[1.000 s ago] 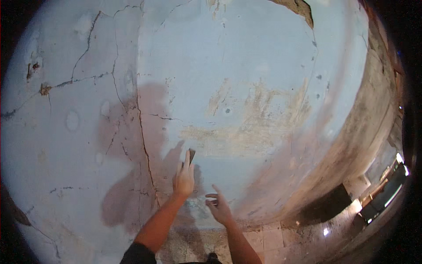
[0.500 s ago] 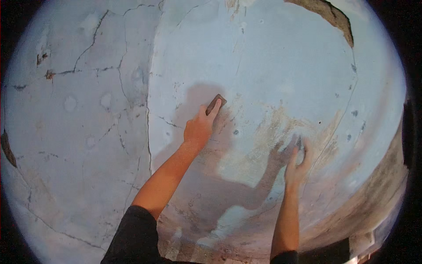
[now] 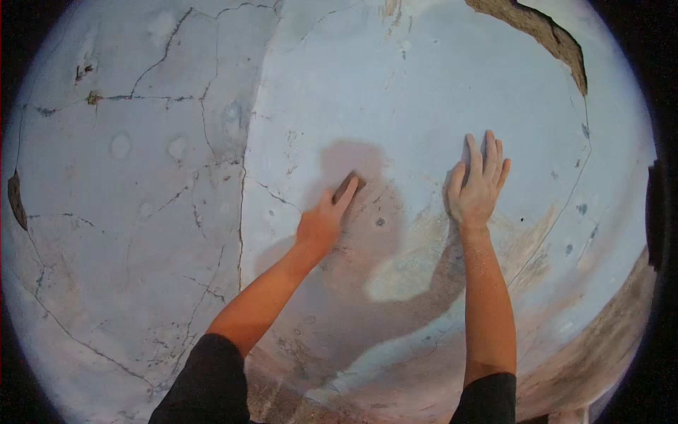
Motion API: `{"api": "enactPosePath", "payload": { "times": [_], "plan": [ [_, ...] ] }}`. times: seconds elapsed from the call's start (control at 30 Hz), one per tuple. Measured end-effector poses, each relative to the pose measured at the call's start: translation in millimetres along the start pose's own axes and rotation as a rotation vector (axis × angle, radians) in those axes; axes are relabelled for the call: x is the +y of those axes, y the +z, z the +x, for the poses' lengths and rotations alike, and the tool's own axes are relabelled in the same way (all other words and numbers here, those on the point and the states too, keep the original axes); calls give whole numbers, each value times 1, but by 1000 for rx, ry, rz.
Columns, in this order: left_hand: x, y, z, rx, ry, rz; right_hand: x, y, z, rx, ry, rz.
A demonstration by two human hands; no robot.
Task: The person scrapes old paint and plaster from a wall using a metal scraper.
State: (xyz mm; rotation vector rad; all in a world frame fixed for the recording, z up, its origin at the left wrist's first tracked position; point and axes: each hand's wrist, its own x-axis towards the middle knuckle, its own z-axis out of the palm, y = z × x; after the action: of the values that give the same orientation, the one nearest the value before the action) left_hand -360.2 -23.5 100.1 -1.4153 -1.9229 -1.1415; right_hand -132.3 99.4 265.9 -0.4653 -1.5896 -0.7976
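Observation:
My left hand is closed round a small dark brown rectangular block, with a finger stretched along its top. That block is held against the pale blue wall, and its underside is hidden. To the right, my right hand lies with its fingers spread and pointing up, palm toward the wall, nothing visible in it. A worn brownish patch of the wall lies between the two hands, partly under my shadow.
Several cracks run through the greyer wall section on the left, bounded by a long vertical crack. At the upper right, a broken edge exposes rough brown material. A dark gap shows at the far left.
My right hand has moved up from the worn patch, its curled, blurred fingers now spread against the wall. My left hand keeps the block at nearly the same place. The view has shifted slightly.

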Motion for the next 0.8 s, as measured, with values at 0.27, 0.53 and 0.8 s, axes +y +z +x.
{"api": "enactPosePath", "payload": {
  "times": [0.27,0.53,0.8],
  "plan": [
    [-12,7,-1,38,78,-23,-9,4,-4,7,-2,-154],
    [-43,40,-63,-70,51,-40,1,7,-7,8,-29,-188],
    [-15,25,-25,-44,-5,-129,-7,16,-8,23,-54,-210]
  ]
}}
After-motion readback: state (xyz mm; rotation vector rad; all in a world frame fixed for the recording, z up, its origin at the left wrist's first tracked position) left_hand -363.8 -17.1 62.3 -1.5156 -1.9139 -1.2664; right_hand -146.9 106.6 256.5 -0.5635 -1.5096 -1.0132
